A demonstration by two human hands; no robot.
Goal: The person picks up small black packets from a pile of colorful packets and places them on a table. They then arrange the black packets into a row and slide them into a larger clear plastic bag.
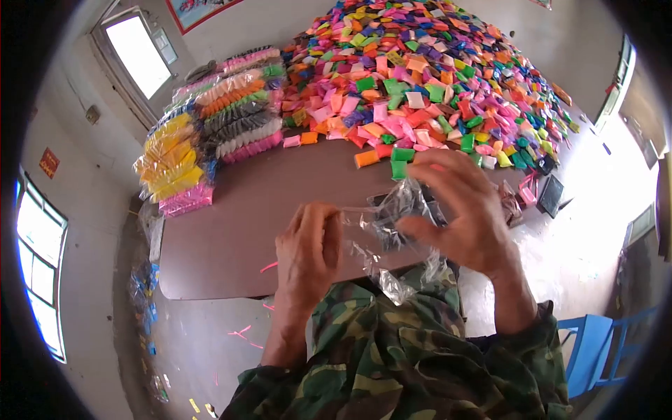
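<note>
A crumpled clear plastic bag [395,283] hangs in front of my body at the table's near edge. My left hand [308,241] is closed in a pinch on the left side of this bag, where a thin stretch of film runs from its fingertips. On the other side, my right hand [462,213] is raised with thumb and fingers apart, close to the bag's upper part. Whether the film touches its fingers is hard to see. Behind the film lie dark items [388,234], partly hidden. Green packets [400,162] sit just beyond my right fingers.
A large heap of small coloured packets [413,91] covers the back of the brown table [217,245]. Stacked clear bags of sorted packets [238,115] stand at the left. A black object [551,194] lies at the right edge. A blue chair [588,350] stands at lower right.
</note>
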